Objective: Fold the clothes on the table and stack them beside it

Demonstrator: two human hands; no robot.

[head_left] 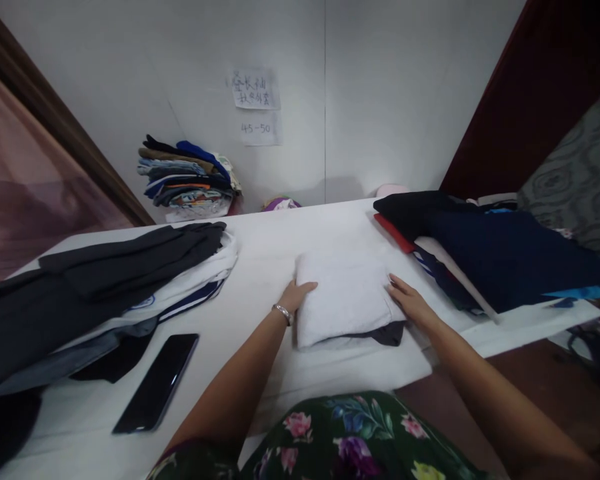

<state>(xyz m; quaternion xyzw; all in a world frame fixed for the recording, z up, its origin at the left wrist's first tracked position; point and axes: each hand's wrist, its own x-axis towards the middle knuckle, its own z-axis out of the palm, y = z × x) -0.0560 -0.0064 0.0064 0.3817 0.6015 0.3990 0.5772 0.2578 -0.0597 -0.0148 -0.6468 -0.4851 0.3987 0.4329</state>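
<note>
On the white table [267, 250], half-open left hand [295, 297] and right hand [409, 298] touch the folded white garment [345, 293], grip unclear; uneven pressure could skew it.

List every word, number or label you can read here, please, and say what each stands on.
"叠长袖 秋冬外套" (faint, likely reading): upper paper on the wall
"45-50": lower paper
Blue mark on the white garment at left: too small to read
</note>
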